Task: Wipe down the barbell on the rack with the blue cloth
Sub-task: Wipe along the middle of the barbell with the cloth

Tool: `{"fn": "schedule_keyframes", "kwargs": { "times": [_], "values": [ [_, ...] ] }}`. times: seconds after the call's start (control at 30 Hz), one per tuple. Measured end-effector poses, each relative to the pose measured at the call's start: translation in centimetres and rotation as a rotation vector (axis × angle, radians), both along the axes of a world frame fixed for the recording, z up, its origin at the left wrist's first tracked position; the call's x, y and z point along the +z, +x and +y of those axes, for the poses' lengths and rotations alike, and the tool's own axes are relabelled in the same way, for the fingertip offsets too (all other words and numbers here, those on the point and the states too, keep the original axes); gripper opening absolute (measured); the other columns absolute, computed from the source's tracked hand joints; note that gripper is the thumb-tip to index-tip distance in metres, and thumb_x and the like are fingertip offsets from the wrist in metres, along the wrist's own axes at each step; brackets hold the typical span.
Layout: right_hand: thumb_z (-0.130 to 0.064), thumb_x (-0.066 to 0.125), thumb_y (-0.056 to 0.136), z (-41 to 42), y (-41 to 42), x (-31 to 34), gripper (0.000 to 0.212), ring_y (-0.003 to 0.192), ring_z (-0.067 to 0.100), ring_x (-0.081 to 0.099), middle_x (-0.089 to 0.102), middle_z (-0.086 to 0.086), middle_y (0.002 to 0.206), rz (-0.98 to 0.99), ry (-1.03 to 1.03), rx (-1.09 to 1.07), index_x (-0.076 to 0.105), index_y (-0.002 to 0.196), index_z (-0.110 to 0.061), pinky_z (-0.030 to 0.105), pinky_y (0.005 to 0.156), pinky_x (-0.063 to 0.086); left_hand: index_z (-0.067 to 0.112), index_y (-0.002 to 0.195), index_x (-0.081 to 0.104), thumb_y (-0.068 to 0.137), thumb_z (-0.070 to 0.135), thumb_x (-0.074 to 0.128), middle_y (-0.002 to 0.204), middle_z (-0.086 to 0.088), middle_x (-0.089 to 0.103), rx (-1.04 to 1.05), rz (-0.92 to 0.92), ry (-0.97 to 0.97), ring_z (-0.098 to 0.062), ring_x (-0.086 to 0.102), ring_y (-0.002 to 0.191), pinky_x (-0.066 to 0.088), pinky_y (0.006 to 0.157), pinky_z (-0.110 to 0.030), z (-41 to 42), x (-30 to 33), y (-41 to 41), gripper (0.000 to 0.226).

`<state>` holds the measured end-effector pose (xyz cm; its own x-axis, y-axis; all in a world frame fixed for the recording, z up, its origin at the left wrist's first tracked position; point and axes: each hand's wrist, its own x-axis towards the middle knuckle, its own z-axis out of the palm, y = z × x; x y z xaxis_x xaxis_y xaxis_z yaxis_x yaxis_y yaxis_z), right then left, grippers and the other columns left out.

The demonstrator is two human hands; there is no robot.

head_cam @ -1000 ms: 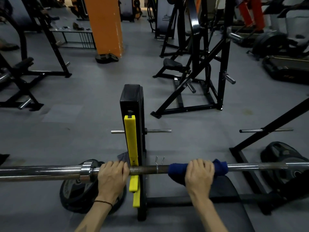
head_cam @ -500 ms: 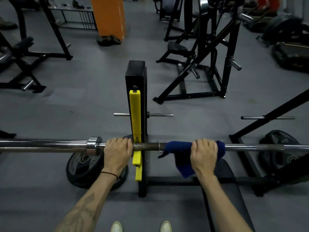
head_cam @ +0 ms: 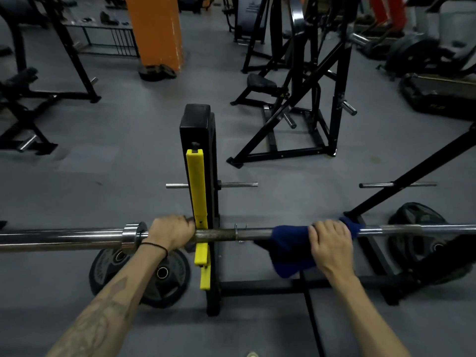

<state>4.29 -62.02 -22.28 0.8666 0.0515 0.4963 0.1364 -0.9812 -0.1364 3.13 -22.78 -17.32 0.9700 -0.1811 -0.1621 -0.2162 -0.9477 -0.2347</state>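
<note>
Head view, looking down over the rack. Barbell (head_cam: pixel 224 234) lies level across the frame, seated in the yellow hook (head_cam: pixel 198 202) on the black upright (head_cam: pixel 211 176).

Left hand (head_cam: pixel 171 231) grips the bar overhand, fingers curled over the top and packed together, knuckles touching the yellow hook's left side. It sits between the hook and the chrome collar (head_cam: pixel 131 237). Thin black band on that wrist; tattoo on the forearm, its design not readable.

Right hand (head_cam: pixel 331 244) clamps the blue cloth (head_cam: pixel 289 249) around the bar, right of the upright. Fingers curled over, side by side. Cloth wraps the shaft under the palm, a small corner sticks out right of the hand, a loose fold hangs down on the left.

Small wire clip (head_cam: pixel 240 233) on the bar between upright and cloth.

Weight plate (head_cam: pixel 164 273) on the floor below the left forearm, another plate (head_cam: pixel 422 235) far right behind the bar. Raised lettering on both too blurred to read. Faint marking on the dark machine (head_cam: pixel 438 101) top right, also illegible. Orange pillar (head_cam: pixel 154 32) at the back. No brand readable anywhere.
</note>
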Motion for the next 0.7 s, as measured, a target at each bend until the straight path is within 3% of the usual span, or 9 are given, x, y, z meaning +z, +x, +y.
{"fn": "schedule_keyframes", "kwargs": {
  "times": [0.07, 0.17, 0.23, 0.27, 0.37, 0.47, 0.57, 0.63, 0.7],
  "values": [
    [-0.036, 0.032, 0.106, 1.8, -0.1, 0.0, 0.046, 0.083, 0.033, 0.054, 0.059, 0.010, 0.081, -0.010, 0.066, -0.151, 0.061, 0.080, -0.012, 0.050, 0.098, 0.040, 0.008, 0.116, 0.060, 0.099, 0.026, 0.055, 0.112, -0.017, 0.065, 0.047, 0.068, 0.003, -0.036, 0.066, 0.101, 0.053, 0.073, -0.043, 0.0, 0.3, 0.4, 0.025],
    [-0.026, 0.046, 0.101, 10.9, -1.5, -0.9, 0.028, 0.085, 0.031, 0.051, 0.058, 0.010, 0.082, -0.004, 0.208, -0.108, 0.060, 0.079, -0.014, 0.052, 0.099, 0.041, 0.004, 0.065, 0.064, 0.050, 0.005, 0.092, 0.051, -0.012, 0.055, 0.063, -0.138, -0.056, -0.030, 0.056, 0.039, 0.041, 0.037, -0.033, -0.1, -1.0, -0.9, 0.033],
    [-0.035, 0.042, 0.105, 17.0, -3.1, -1.0, 0.030, 0.091, 0.026, 0.052, 0.060, 0.003, 0.091, 0.050, 0.223, 0.083, 0.062, 0.090, -0.019, 0.050, 0.103, 0.041, 0.005, 0.063, 0.062, 0.059, 0.003, 0.085, 0.043, -0.009, 0.049, 0.081, -0.265, -0.124, -0.026, 0.048, 0.032, 0.033, 0.038, -0.027, -0.5, -2.1, -1.6, 0.024],
    [-0.040, 0.037, 0.106, 18.7, -3.5, -1.0, 0.034, 0.092, 0.023, 0.052, 0.062, 0.000, 0.094, 0.066, 0.188, 0.162, 0.063, 0.096, -0.021, 0.047, 0.103, 0.041, 0.007, 0.065, 0.062, 0.075, 0.009, 0.074, 0.046, -0.009, 0.051, 0.102, -0.329, -0.161, -0.027, 0.050, 0.035, 0.034, 0.040, -0.028, -0.9, -2.2, -1.8, 0.015],
    [-0.045, 0.035, 0.107, 16.3, -2.2, -0.7, 0.038, 0.084, 0.022, 0.052, 0.060, -0.001, 0.090, 0.063, 0.076, 0.324, 0.063, 0.100, -0.021, 0.039, 0.087, 0.041, 0.013, 0.076, 0.064, 0.097, 0.022, 0.038, 0.067, -0.008, 0.063, 0.148, -0.481, -0.243, -0.028, 0.056, 0.057, 0.035, 0.057, -0.034, -1.2, -3.0, -2.7, 0.034],
    [-0.040, 0.032, 0.109, 7.4, -0.5, -0.7, 0.043, 0.073, 0.027, 0.049, 0.054, 0.002, 0.078, -0.022, 0.030, 0.232, 0.060, 0.085, -0.017, 0.040, 0.077, 0.037, 0.016, 0.084, 0.060, 0.102, 0.026, 0.034, 0.078, -0.003, 0.056, 0.149, -0.547, -0.324, -0.024, 0.047, 0.073, 0.040, 0.075, -0.040, -0.5, -4.0, -4.8, 0.033],
    [-0.038, 0.024, 0.109, 0.2, 0.2, -0.2, 0.050, 0.075, 0.031, 0.053, 0.055, 0.004, 0.077, -0.019, 0.040, 0.039, 0.059, 0.081, -0.015, 0.045, 0.088, 0.041, 0.017, 0.090, 0.063, 0.103, 0.028, 0.036, 0.085, 0.001, 0.057, 0.229, -0.559, -0.417, -0.023, 0.051, 0.084, 0.039, 0.103, -0.046, -1.0, -4.9, -5.3, 0.032],
    [-0.029, 0.031, 0.104, 1.3, 0.1, -0.6, 0.042, 0.081, 0.033, 0.056, 0.060, 0.009, 0.078, -0.012, 0.096, -0.116, 0.061, 0.079, -0.013, 0.053, 0.103, 0.040, 0.018, 0.087, 0.066, 0.102, 0.031, 0.038, 0.085, 0.001, 0.063, 0.336, -0.574, -0.438, -0.024, 0.055, 0.088, 0.035, 0.109, -0.049, -2.0, -4.9, -4.8, 0.035],
    [-0.021, 0.037, 0.099, 6.6, -0.5, -1.2, 0.034, 0.079, 0.031, 0.053, 0.058, 0.011, 0.076, -0.037, 0.186, -0.131, 0.060, 0.075, -0.012, 0.054, 0.101, 0.040, 0.017, 0.084, 0.068, 0.101, 0.033, 0.039, 0.085, -0.001, 0.066, 0.384, -0.587, -0.432, -0.025, 0.057, 0.088, 0.035, 0.109, -0.050, -2.5, -5.0, -4.5, 0.037]
  ]
}}
